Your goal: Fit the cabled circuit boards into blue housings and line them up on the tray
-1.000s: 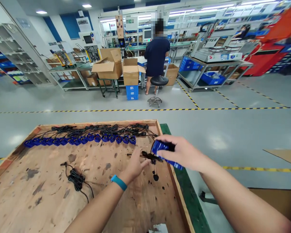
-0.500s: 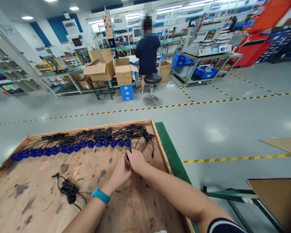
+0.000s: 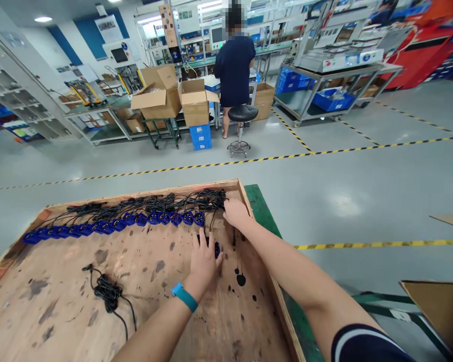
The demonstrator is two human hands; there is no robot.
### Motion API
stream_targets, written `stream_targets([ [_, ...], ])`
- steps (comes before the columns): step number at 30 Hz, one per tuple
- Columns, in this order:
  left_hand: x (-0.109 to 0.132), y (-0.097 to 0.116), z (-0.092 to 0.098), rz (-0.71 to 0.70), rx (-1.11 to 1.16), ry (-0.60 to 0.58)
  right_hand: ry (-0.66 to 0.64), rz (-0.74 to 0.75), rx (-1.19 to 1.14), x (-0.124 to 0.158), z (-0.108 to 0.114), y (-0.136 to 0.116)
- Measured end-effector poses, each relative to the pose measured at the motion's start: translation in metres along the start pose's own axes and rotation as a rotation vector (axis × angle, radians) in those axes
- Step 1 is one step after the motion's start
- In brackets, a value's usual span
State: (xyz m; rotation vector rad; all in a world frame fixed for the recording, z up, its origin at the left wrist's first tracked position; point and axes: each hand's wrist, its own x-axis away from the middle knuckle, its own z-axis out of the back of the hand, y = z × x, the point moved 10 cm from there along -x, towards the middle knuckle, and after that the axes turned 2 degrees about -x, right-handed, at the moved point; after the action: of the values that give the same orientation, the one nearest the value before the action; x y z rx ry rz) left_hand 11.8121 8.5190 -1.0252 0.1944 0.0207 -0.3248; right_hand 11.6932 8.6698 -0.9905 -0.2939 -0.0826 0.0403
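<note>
On the wooden tray (image 3: 136, 291), my left hand (image 3: 204, 259) is over a blue plastic housing (image 3: 217, 249), its fingers spread across the top and its thumb on the right side. Much of that housing is hidden under the hand. Farther back, at the tray's right corner, my right hand (image 3: 236, 213) is closed on the end of a bundle of black cable (image 3: 213, 198). A row of blue housings (image 3: 117, 224) with coloured wires inside runs leftward, their black cables heaped behind them along the back rim.
A separate coil of black cable (image 3: 108, 295) lies on the tray's left side. The tray rests on a green table (image 3: 262, 206). Cardboard flaps (image 3: 438, 306) stand at the right. Beyond the taped floor are a stool (image 3: 242, 113), cartons (image 3: 196, 103) and a person (image 3: 234, 70).
My hands have parted from close together. The right one moved back and right to the cable bundle, while the left now lies spread over the blue housing, slightly right of before.
</note>
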Motion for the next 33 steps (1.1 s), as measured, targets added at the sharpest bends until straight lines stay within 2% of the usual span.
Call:
stream_targets([
  [3,-0.004,0.008,-0.007,-0.050,0.020,-0.008,0.078,0.041,0.002,-0.001,0.016,0.006],
  [7,-0.021,0.030,-0.008,-0.202,0.036,-0.012,0.150,0.116,0.004,-0.012,0.036,0.013],
  [9,-0.035,0.036,-0.009,-0.223,0.026,-0.024,0.140,0.179,0.008,-0.023,0.037,0.008],
  [12,-0.058,0.036,-0.012,-0.180,-0.003,-0.038,0.120,0.263,0.017,-0.043,0.034,-0.007],
  [17,-0.084,0.041,-0.009,-0.169,-0.097,0.016,0.112,0.287,0.018,-0.065,0.034,-0.020],
  [19,-0.092,0.040,-0.008,-0.139,-0.126,0.028,0.128,0.268,0.011,-0.057,0.036,-0.015],
  [22,-0.104,0.034,-0.006,-0.074,-0.134,0.016,0.167,0.228,-0.008,-0.019,0.034,-0.001],
  [24,-0.109,0.029,-0.004,-0.062,-0.126,-0.011,0.136,0.228,-0.083,0.013,0.023,0.007],
  [27,-0.111,0.017,0.002,-0.105,-0.136,-0.032,0.010,0.277,-0.227,0.049,-0.005,0.005],
  [30,-0.107,-0.003,0.007,-0.124,-0.188,-0.019,-0.019,0.263,-0.259,0.055,-0.024,-0.003],
  [33,-0.104,-0.019,0.006,-0.143,-0.206,-0.024,0.044,0.147,-0.252,0.037,-0.029,-0.003],
])
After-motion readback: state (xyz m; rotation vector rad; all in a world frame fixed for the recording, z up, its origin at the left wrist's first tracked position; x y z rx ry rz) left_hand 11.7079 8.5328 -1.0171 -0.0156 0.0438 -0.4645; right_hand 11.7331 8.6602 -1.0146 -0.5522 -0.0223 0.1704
